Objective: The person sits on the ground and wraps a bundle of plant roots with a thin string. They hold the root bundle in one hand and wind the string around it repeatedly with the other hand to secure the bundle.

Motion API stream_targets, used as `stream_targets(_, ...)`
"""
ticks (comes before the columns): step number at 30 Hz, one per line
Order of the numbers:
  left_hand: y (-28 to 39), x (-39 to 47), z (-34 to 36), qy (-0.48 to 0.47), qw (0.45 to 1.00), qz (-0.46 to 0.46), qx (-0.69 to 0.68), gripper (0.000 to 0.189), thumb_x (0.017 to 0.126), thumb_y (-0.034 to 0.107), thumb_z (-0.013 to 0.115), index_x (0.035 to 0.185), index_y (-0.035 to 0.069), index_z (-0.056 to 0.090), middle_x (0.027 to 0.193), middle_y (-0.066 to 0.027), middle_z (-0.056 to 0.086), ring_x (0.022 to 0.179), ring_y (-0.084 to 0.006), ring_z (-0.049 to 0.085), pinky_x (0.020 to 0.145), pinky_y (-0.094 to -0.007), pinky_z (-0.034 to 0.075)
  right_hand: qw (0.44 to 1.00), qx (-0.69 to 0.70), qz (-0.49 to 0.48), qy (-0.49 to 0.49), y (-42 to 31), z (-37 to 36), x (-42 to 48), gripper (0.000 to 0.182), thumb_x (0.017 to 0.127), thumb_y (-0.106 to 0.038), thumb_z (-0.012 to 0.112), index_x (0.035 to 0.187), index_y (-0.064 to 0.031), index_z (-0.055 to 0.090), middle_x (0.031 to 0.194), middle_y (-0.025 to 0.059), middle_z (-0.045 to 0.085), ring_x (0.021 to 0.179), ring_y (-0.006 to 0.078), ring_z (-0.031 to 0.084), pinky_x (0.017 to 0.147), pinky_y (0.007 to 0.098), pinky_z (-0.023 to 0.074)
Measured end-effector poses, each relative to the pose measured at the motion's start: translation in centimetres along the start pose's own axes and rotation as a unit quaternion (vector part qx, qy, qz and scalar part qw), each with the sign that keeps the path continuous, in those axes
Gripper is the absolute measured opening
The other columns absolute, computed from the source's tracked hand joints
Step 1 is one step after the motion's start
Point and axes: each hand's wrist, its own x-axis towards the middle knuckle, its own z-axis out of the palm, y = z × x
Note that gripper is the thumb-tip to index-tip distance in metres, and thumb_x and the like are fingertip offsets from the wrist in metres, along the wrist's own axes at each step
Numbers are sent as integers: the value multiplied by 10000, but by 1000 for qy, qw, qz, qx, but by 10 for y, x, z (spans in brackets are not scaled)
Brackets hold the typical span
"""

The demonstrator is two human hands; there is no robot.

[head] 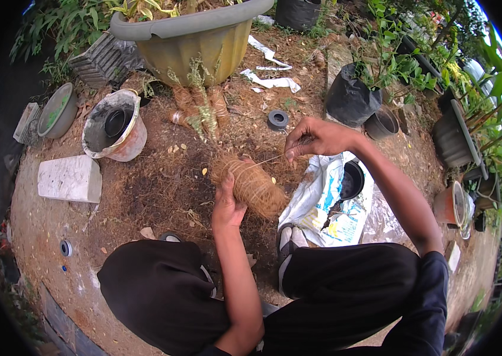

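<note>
A bundle of brown coconut fibre (260, 189) lies across my left hand (228, 207), my thumb on its near side and most of my fingers hidden beneath it. Thin strand is wound around its middle. From there a length of string (269, 159) runs taut up to my right hand (315, 139), pinched between thumb and fingertips. A wilted leafy sprig (205, 120) lies just beyond the bundle's upper end. Behind it, several similar fibre-wrapped bundles (219, 107) rest against a large yellowish plant pot (193, 55).
A round dark spool (277, 119) lies on the soil. To the left are a stained bucket (131, 141), a white block (66, 180) and a grey basin (65, 116). A printed plastic sack (309, 207) with a black pot (352, 180) lies at right, near a black grow bag (351, 98).
</note>
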Motion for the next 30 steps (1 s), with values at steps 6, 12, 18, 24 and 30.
stream_targets(6,10,2,26,70,985,50,-150,660,903,545,699,1333,71,534,1215,-126,617,1172,-321,603,1076,-539,491,996,72,-6,46,25,24,1,257,976,-241,686,1039,-2,757,952,69,759,861,145,671,802,324,528)
stream_targets(12,29,8,0,-13,896,103,-433,607,880,524,730,1269,69,630,1211,-177,628,1191,-371,582,1184,-564,362,992,110,46,31,53,48,-7,233,988,-219,671,1045,-10,758,927,46,746,774,122,625,738,297,515)
stream_targets(18,44,6,16,127,920,210,-305,693,896,357,762,1433,46,453,1359,-118,558,1281,-299,523,1208,-478,375,986,130,97,-37,93,105,-30,219,1005,-199,636,1048,-24,760,952,48,735,797,138,635,750,308,521)
stream_targets(24,16,17,-14,345,804,324,359,692,911,252,779,1426,-32,413,1435,-175,472,1259,-299,546,1102,-409,442,945,188,103,-247,33,91,-16,236,979,-247,675,1083,-63,779,755,8,659,688,103,551,622,294,442)
stream_targets(30,0,8,-41,213,798,85,557,703,858,398,811,1292,-79,530,1328,-231,538,1241,-328,545,1050,-474,428,989,92,101,-53,-9,-10,-17,203,953,-150,690,1062,4,765,801,14,714,657,79,545,604,256,431)
